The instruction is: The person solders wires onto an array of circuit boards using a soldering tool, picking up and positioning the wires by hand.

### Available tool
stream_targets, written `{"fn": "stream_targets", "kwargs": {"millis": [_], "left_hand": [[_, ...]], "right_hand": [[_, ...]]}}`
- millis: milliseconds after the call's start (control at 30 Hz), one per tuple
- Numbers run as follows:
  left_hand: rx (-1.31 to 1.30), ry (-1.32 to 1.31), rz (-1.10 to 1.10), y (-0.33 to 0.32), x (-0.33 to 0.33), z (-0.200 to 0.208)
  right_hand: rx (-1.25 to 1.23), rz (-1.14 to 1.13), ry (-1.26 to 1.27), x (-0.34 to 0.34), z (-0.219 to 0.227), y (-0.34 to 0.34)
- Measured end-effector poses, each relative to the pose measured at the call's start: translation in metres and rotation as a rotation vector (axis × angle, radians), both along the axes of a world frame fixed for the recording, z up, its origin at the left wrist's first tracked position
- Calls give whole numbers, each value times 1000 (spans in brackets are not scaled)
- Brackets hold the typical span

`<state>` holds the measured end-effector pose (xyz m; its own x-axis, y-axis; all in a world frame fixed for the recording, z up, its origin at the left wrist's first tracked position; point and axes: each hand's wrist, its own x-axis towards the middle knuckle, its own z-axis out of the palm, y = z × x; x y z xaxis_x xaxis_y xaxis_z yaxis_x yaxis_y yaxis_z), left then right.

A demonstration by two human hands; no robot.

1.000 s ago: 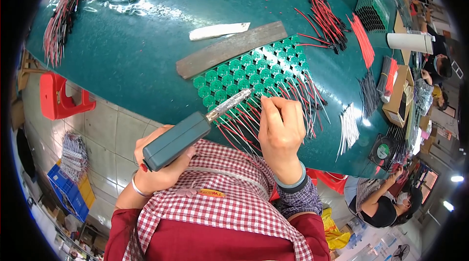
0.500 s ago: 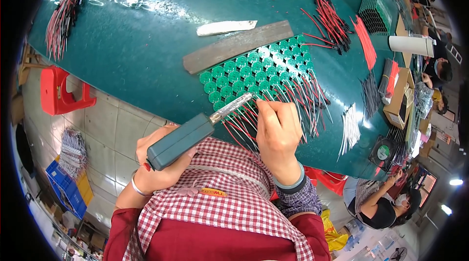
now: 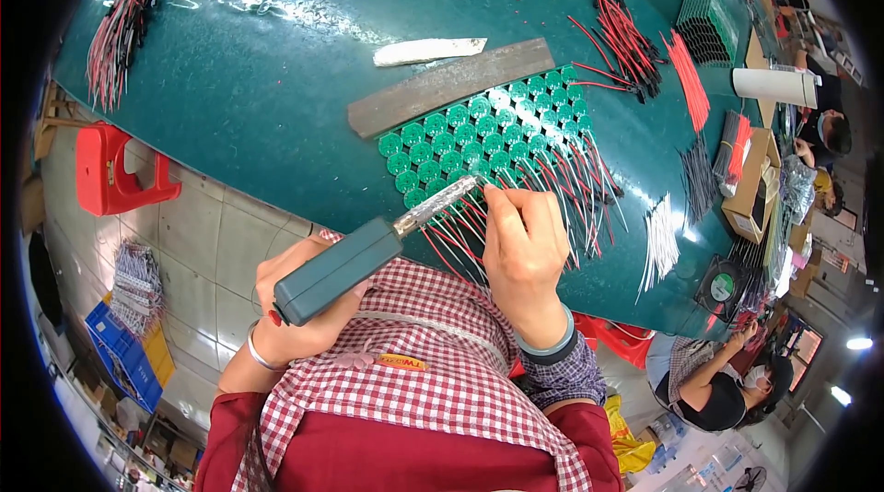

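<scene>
My left hand (image 3: 318, 322) is wrapped round the dark green body of a soldering iron (image 3: 331, 273). The iron's silvery barrel slants up to the right, its tip at the near edge of a green panel of round circuit boards (image 3: 465, 137). Just right of the tip, my right hand (image 3: 525, 248) pinches a thin wire against the panel; the fingers hide most of it. Red and white wires (image 3: 575, 183) hang from the panel's near edge on both sides of my right hand. A flat grey-brown bar (image 3: 451, 87) lies along the panel's far edge.
A white strip (image 3: 430, 52) lies beyond the bar. Red wires (image 3: 626, 36), white wires (image 3: 659, 239) and black wires (image 3: 697, 181) lie to the right, near a small fan (image 3: 723, 287). Finished-looking wire bundles (image 3: 120, 41) rest far left. A red stool (image 3: 115, 169) stands left; a co-worker (image 3: 714, 386) sits right.
The panel, bar and white strip have shifted very slightly to the right. My hands keep nearly the same pose, and the iron's tip stays beside my right fingertips.
</scene>
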<state>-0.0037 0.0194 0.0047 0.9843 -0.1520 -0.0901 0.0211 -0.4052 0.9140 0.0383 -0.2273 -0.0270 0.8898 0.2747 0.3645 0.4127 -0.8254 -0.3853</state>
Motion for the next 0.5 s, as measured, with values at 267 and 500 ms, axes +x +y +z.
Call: {"fn": "stream_targets", "kwargs": {"millis": [267, 500], "left_hand": [[42, -37, 6, 1, -1, 3], [73, -67, -6, 5, -5, 1]], "right_hand": [[-12, -7, 8, 0, 1, 0], [-16, -16, 9, -1, 0, 0]]}}
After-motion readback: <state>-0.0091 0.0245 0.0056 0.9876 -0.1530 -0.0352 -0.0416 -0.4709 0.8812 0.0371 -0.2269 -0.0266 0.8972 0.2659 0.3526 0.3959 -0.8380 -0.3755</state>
